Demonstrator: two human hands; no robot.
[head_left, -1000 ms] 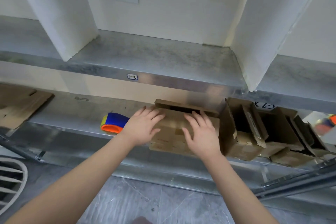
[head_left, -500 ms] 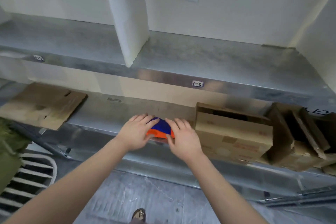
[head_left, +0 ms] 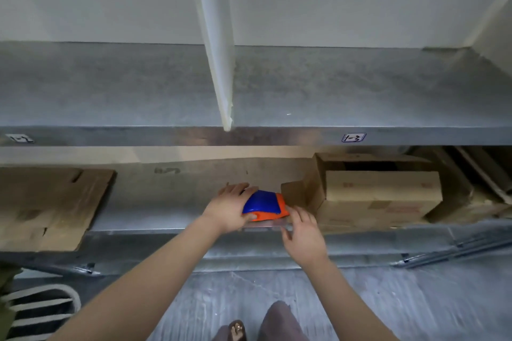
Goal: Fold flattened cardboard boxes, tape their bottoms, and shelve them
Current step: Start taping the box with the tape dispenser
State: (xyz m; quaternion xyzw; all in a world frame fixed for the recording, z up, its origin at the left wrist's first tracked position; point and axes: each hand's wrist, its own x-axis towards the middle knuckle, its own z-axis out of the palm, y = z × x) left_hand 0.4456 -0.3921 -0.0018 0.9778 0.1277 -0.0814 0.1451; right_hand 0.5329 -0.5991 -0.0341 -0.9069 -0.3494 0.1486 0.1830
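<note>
A blue and orange tape dispenser [head_left: 264,205] lies near the front of the lower metal shelf [head_left: 166,219]. My left hand [head_left: 231,209] grips its left side, thumb underneath and fingers over the far edge. Just right of the dispenser, my right hand [head_left: 302,232] hovers at the shelf's front edge with its fingers spread and nothing in it. A folded cardboard box [head_left: 371,196] stands on the shelf to the right, one loose flap pointing toward the dispenser. A stack of flattened cardboard boxes [head_left: 47,202] lies on the shelf at the far left.
More folded boxes [head_left: 471,191] sit at the far right of the lower shelf. The upper shelf [head_left: 304,86] has a white divider [head_left: 216,36] standing on it. A striped basket [head_left: 41,310] is on the floor at lower left. My foot [head_left: 237,329] shows at the bottom.
Both hands left the folded box and went left to the tape dispenser. My left hand now grips it, and my right hand has drawn back off it. The view has shifted left.
</note>
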